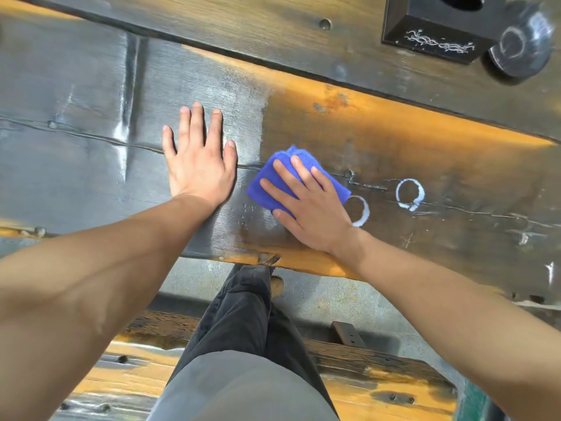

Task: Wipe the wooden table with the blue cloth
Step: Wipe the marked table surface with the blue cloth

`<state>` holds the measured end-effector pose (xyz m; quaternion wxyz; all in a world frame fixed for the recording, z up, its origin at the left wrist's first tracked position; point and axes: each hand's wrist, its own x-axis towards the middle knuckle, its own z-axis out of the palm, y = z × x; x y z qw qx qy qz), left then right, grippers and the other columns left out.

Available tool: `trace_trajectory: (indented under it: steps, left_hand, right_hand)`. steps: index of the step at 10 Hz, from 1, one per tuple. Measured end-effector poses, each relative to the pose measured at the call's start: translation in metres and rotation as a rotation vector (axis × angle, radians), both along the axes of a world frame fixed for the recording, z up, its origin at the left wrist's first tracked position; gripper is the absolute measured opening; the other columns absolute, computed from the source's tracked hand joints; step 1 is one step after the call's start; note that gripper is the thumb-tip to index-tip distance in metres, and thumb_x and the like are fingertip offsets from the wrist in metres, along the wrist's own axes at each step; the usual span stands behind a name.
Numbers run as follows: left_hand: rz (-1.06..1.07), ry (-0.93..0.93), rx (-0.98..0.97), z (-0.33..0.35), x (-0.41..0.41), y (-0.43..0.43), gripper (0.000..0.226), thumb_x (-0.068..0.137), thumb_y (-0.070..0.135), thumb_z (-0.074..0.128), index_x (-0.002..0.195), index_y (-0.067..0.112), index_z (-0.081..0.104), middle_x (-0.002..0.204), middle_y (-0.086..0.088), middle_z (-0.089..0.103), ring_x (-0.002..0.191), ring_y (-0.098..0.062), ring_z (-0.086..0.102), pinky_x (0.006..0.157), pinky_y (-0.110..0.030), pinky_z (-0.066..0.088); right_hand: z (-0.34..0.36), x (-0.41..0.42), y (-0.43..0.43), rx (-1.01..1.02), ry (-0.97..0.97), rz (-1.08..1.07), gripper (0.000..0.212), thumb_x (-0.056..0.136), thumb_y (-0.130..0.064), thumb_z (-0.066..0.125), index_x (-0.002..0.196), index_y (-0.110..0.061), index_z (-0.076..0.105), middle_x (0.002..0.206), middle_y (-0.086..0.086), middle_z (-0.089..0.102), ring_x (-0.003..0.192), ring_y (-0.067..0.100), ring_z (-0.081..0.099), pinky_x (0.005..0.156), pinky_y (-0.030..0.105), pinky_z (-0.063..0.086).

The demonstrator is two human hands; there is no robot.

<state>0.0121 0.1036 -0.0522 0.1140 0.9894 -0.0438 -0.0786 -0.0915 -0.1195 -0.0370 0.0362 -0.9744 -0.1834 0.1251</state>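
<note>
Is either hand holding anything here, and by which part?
The right hand presses flat on top of the folded blue cloth, pinning it to the wooden table rather than gripping it. The left hand rests open, holding nothing.

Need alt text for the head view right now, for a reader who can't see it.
The right hand presses a folded blue cloth flat on the wooden table, beside two white ring marks. The left hand rests flat, fingers spread, on the table to its left; a black box sits at the far edge.
</note>
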Motion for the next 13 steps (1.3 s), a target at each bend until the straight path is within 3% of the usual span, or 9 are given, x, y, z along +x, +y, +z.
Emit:
trace_trajectory:
  steps: [4, 5, 7, 8, 9, 10, 11, 12, 13]
  left_hand:
    - [-0.003, -0.009, -0.018, 0.0, 0.0, 0.001, 0.064, 0.103, 0.049, 0.029, 0.163, 0.024, 0.027, 0.174, -0.01, 0.017, 0.161, -0.028, 0.008, 0.127, -0.058, 0.001]
    - [-0.002, -0.008, -0.02, 0.0, 0.0, 0.001, 0.064, 0.103, 0.049, 0.028, 0.163, 0.025, 0.027, 0.174, -0.01, 0.016, 0.161, -0.028, 0.008, 0.128, -0.058, 0.001]
    - [0.002, -0.012, -0.031, 0.003, -0.002, 0.0, 0.064, 0.103, 0.049, 0.027, 0.163, 0.025, 0.027, 0.174, -0.011, 0.017, 0.161, -0.027, 0.008, 0.128, -0.057, 0.001]
    - [0.004, -0.019, -0.032, 0.005, -0.003, 0.0, 0.064, 0.103, 0.049, 0.026, 0.163, 0.025, 0.027, 0.173, -0.011, 0.017, 0.161, -0.027, 0.008, 0.128, -0.057, 0.001]
    - [0.009, -0.019, -0.034, 0.005, -0.003, 0.0, 0.064, 0.103, 0.049, 0.027, 0.163, 0.025, 0.027, 0.173, -0.011, 0.017, 0.161, -0.027, 0.008, 0.128, -0.056, 0.001]
    - [0.013, -0.016, -0.035, 0.005, -0.003, -0.001, 0.064, 0.103, 0.05, 0.027, 0.163, 0.026, 0.027, 0.174, -0.01, 0.017, 0.161, -0.026, 0.006, 0.128, -0.056, 0.001]
    - [0.017, -0.01, -0.022, 0.006, -0.003, -0.002, 0.065, 0.103, 0.052, 0.025, 0.163, 0.026, 0.025, 0.174, -0.009, 0.015, 0.162, -0.025, 0.005, 0.128, -0.056, 0.0]
    - [0.018, 0.001, -0.005, 0.006, -0.002, -0.001, 0.069, 0.102, 0.06, 0.027, 0.163, 0.027, 0.024, 0.175, -0.008, 0.013, 0.162, -0.023, 0.003, 0.128, -0.055, 0.0]
    - [0.014, 0.003, 0.01, 0.006, -0.002, -0.001, 0.079, 0.098, 0.07, 0.032, 0.163, 0.026, 0.024, 0.175, -0.008, 0.013, 0.162, -0.023, 0.003, 0.128, -0.054, -0.001]
  right_hand:
    - [-0.004, -0.082, 0.021, 0.196, 0.056, -0.087, 0.048, 0.108, -0.041, 0.035, 0.155, -0.033, 0.04, 0.166, -0.008, 0.031, 0.156, 0.016, 0.022, 0.121, 0.036, 0.022]
    - [-0.006, -0.099, 0.021, 0.332, 0.123, -0.16, 0.044, 0.107, -0.038, 0.041, 0.149, -0.033, 0.049, 0.163, -0.01, 0.037, 0.155, 0.013, 0.026, 0.115, 0.035, 0.032]
    - [0.011, -0.127, 0.015, 0.563, 0.396, -0.287, 0.046, 0.106, -0.047, 0.033, 0.142, -0.033, 0.058, 0.158, -0.015, 0.044, 0.153, 0.003, 0.024, 0.114, 0.027, 0.023]
    - [0.035, -0.124, 0.006, 0.831, 0.61, -0.496, 0.036, 0.109, -0.025, 0.044, 0.141, -0.025, 0.058, 0.14, -0.032, 0.055, 0.14, -0.009, 0.041, 0.116, 0.021, 0.031]
    - [0.067, -0.109, -0.017, 1.09, 0.721, -0.812, 0.032, 0.109, -0.023, 0.045, 0.133, -0.031, 0.064, 0.088, -0.027, 0.071, 0.088, -0.001, 0.065, 0.087, 0.02, 0.048]
    - [0.078, -0.076, -0.051, 1.144, 0.463, -0.915, 0.034, 0.104, -0.032, 0.048, 0.132, -0.039, 0.064, 0.091, -0.012, 0.07, 0.087, 0.015, 0.065, 0.085, 0.032, 0.05]
    - [0.072, -0.022, -0.084, 0.926, 0.207, -0.766, 0.036, 0.108, -0.016, 0.045, 0.142, -0.024, 0.052, 0.142, -0.011, 0.057, 0.132, -0.008, 0.049, 0.115, 0.014, 0.03]
    - [0.046, 0.034, -0.116, 0.611, 0.105, -0.599, 0.041, 0.107, -0.022, 0.043, 0.146, -0.016, 0.054, 0.156, 0.003, 0.048, 0.15, 0.013, 0.035, 0.125, 0.026, 0.02]
    - [0.024, 0.075, -0.131, 0.283, 0.136, -0.432, 0.05, 0.104, -0.043, 0.037, 0.151, -0.028, 0.048, 0.164, 0.001, 0.037, 0.156, 0.023, 0.024, 0.124, 0.046, 0.023]
